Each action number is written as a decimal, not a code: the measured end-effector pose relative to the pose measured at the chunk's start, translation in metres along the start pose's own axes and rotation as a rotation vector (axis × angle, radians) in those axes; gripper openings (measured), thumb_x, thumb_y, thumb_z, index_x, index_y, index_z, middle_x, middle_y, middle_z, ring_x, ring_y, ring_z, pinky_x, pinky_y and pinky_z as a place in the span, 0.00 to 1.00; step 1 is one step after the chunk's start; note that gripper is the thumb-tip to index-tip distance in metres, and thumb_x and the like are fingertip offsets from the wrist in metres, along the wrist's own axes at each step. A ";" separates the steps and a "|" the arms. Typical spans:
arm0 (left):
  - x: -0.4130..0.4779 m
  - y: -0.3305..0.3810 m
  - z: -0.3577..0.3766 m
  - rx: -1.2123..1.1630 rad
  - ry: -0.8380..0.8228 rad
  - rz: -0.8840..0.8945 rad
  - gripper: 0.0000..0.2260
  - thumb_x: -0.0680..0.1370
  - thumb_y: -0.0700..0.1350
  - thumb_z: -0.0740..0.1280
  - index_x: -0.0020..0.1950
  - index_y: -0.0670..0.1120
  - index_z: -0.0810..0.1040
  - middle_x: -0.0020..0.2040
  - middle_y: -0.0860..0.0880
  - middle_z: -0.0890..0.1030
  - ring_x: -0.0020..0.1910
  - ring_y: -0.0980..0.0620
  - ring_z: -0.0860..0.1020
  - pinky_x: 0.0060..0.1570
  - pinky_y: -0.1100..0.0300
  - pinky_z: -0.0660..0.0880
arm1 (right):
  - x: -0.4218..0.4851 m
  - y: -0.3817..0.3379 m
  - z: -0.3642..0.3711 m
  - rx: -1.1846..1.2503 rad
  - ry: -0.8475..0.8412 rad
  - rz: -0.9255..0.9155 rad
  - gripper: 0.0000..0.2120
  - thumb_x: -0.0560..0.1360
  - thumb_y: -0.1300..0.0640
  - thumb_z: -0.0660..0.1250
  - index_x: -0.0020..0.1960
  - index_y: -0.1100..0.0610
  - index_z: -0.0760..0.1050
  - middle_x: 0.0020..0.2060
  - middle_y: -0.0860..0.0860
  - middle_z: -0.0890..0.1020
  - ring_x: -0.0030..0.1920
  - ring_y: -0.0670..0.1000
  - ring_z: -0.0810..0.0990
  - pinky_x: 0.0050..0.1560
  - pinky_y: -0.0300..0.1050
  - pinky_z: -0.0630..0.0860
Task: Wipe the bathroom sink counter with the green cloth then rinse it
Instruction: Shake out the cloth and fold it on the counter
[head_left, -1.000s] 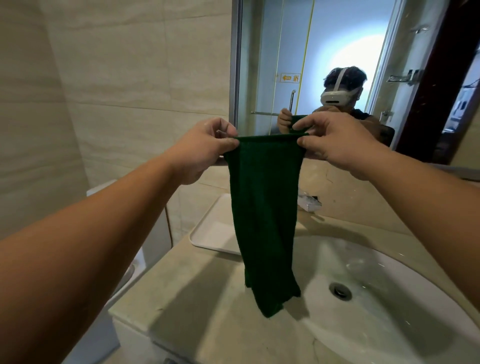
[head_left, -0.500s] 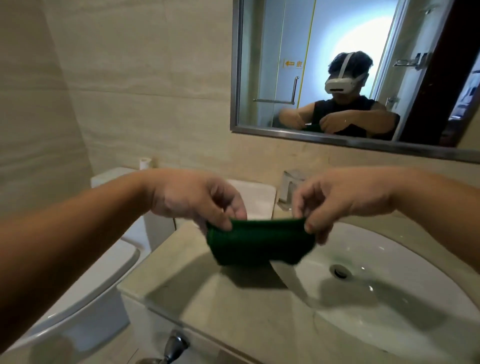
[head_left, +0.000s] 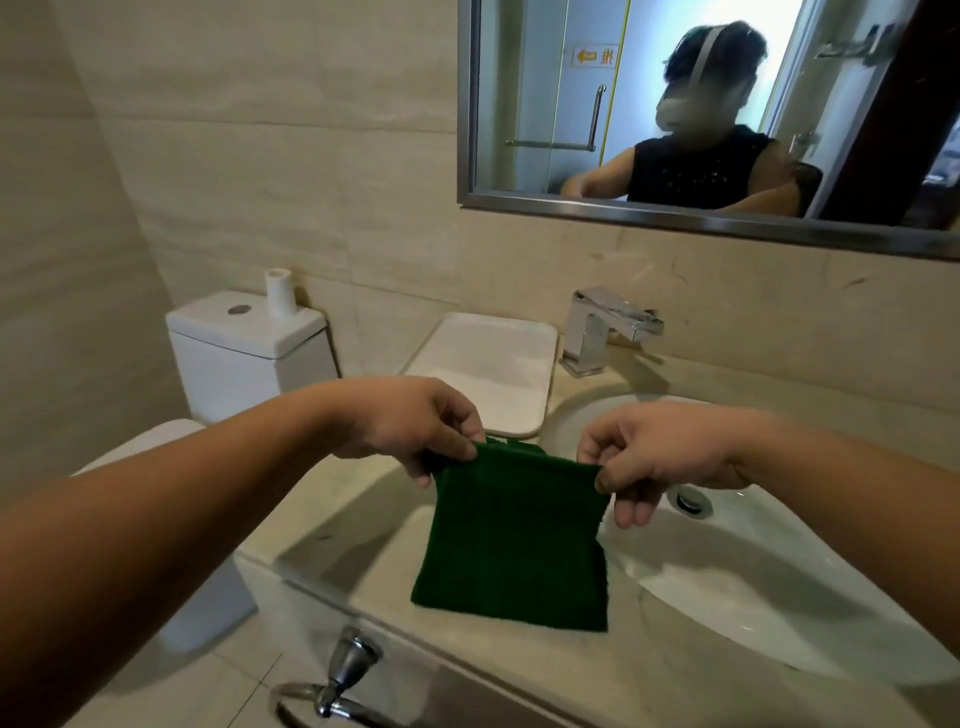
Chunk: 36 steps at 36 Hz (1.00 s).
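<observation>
The dark green cloth (head_left: 517, 540), folded into a rough square, hangs by its top edge over the beige counter (head_left: 343, 525), its lower edge near the counter's front. My left hand (head_left: 415, 423) pinches the top left corner. My right hand (head_left: 654, 452) pinches the top right corner. The white sink basin (head_left: 753, 587) lies just right of the cloth, with its drain (head_left: 691, 500) behind my right hand. A chrome faucet (head_left: 602, 327) stands at the back of the basin.
A white tray (head_left: 493, 364) sits on the counter behind my left hand. A toilet (head_left: 249, 353) with a paper roll (head_left: 280, 292) stands to the left. A chrome towel ring (head_left: 332, 686) hangs below the counter front. A mirror (head_left: 701, 104) is above.
The cloth came down from face height, where it hung long, and now hangs shorter and folded, low over the counter. Both hands dropped with it and kept hold of the top corners.
</observation>
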<state>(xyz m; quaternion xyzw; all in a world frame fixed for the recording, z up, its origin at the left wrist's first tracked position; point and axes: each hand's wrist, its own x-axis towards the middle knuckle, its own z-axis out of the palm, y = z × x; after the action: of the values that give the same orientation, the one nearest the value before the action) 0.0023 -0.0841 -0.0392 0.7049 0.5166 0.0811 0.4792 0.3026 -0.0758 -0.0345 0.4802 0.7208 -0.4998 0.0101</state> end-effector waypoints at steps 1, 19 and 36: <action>0.005 0.000 -0.001 0.008 -0.008 0.007 0.05 0.84 0.38 0.67 0.57 0.37 0.80 0.48 0.42 0.82 0.45 0.45 0.78 0.41 0.57 0.79 | 0.003 0.003 -0.004 0.018 0.008 0.000 0.09 0.80 0.70 0.65 0.59 0.68 0.73 0.39 0.60 0.83 0.43 0.58 0.85 0.47 0.52 0.83; 0.069 0.010 0.020 0.493 0.312 -0.122 0.15 0.82 0.59 0.69 0.59 0.49 0.82 0.54 0.49 0.84 0.50 0.50 0.82 0.51 0.54 0.81 | 0.077 0.055 0.014 0.212 0.233 0.192 0.11 0.81 0.54 0.69 0.61 0.56 0.77 0.55 0.57 0.84 0.51 0.55 0.84 0.56 0.57 0.83; 0.051 0.017 0.037 0.589 0.236 -0.187 0.08 0.81 0.50 0.72 0.57 0.48 0.81 0.53 0.47 0.82 0.50 0.47 0.79 0.47 0.55 0.74 | 0.045 0.029 0.006 0.396 0.178 0.076 0.06 0.80 0.65 0.67 0.56 0.61 0.79 0.47 0.58 0.85 0.44 0.52 0.85 0.38 0.45 0.82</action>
<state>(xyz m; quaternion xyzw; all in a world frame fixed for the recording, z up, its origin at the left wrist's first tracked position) 0.0591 -0.0648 -0.0650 0.7483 0.6325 -0.0349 0.1971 0.2958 -0.0488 -0.0802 0.5420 0.5879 -0.5864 -0.1292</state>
